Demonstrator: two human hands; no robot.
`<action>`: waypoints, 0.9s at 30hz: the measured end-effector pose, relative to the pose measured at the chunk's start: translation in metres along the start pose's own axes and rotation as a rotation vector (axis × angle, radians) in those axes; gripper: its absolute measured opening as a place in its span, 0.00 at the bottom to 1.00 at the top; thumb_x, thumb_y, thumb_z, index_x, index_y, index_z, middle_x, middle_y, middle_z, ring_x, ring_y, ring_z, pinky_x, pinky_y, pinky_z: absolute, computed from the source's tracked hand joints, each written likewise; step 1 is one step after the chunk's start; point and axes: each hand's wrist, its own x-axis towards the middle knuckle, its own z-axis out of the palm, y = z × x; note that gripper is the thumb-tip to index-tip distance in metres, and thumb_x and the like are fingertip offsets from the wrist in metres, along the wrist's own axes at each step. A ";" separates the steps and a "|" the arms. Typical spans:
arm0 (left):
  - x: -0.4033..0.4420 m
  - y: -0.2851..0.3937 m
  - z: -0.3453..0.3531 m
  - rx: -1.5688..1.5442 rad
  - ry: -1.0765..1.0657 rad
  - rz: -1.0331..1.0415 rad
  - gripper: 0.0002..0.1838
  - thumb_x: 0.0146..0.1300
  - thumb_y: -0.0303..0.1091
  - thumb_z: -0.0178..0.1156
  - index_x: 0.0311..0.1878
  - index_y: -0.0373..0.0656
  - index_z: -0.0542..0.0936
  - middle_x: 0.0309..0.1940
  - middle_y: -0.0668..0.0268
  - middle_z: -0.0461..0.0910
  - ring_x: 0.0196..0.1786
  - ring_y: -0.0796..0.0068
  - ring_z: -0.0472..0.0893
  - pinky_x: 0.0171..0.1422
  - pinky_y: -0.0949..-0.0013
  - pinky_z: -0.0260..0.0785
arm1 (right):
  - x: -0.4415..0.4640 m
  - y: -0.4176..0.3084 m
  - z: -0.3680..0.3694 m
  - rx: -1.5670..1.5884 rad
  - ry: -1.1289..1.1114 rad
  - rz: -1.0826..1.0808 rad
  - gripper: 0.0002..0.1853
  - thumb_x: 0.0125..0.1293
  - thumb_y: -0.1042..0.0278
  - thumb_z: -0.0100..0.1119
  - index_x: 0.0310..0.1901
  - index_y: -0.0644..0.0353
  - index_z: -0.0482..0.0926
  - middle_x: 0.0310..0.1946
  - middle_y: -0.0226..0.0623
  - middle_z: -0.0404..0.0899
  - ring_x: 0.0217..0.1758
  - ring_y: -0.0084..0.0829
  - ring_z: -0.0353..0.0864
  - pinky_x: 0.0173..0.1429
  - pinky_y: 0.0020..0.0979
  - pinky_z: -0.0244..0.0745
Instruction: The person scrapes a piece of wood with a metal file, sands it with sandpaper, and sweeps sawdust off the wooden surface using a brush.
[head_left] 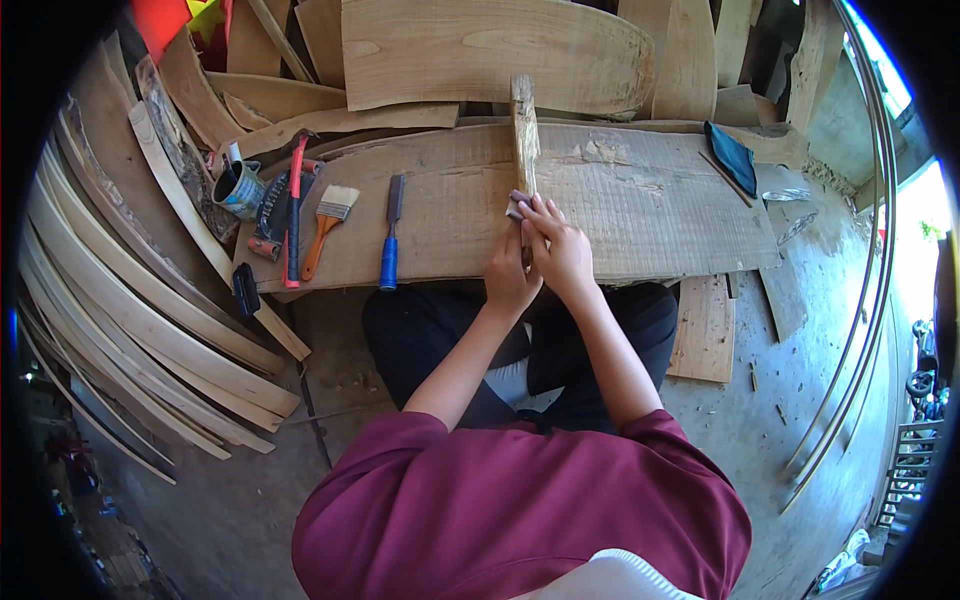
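Note:
A narrow, rough-edged wooden strip (524, 135) lies lengthwise across the broad plank in front of me. My left hand (511, 275) is closed around its near end. Against it, my right hand (561, 250) presses a small folded brownish-grey piece of sandpaper (517, 204) onto the strip, fingers pointing away from me. Both hands touch each other, and the fingers cover the strip's near end. To the left lie a chisel (391, 235) with a blue handle and a paintbrush (330, 230) with an orange handle.
The broad plank (660, 215) spans my crossed legs' front. A red-and-black hammer (295, 205), a cup (238, 190) and a black clip-like object (245, 289) are at its left; a dark teal cloth (731, 158) is at its right. Curved boards (150, 310) stack at left, more boards (490, 55) behind.

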 end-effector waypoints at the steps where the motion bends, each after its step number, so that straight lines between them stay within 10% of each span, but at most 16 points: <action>1: -0.001 0.000 0.000 0.002 0.000 -0.003 0.26 0.61 0.39 0.58 0.60 0.36 0.70 0.41 0.50 0.78 0.39 0.49 0.80 0.40 0.56 0.74 | 0.008 0.004 0.001 -0.003 -0.015 0.001 0.15 0.67 0.61 0.53 0.53 0.47 0.81 0.56 0.40 0.76 0.63 0.45 0.72 0.60 0.40 0.73; 11: -0.005 -0.004 0.006 0.078 0.048 -0.043 0.32 0.62 0.42 0.55 0.66 0.36 0.66 0.42 0.48 0.78 0.38 0.50 0.81 0.40 0.57 0.74 | 0.101 0.033 0.022 0.008 0.126 -0.005 0.12 0.64 0.58 0.58 0.42 0.52 0.85 0.31 0.49 0.81 0.33 0.48 0.82 0.41 0.39 0.77; 27: -0.004 -0.005 0.008 0.080 0.138 0.022 0.31 0.61 0.45 0.57 0.64 0.36 0.69 0.42 0.48 0.79 0.37 0.51 0.81 0.38 0.58 0.74 | 0.026 0.010 0.008 0.146 0.011 -0.032 0.10 0.62 0.69 0.56 0.42 0.54 0.84 0.53 0.45 0.77 0.58 0.42 0.76 0.53 0.40 0.77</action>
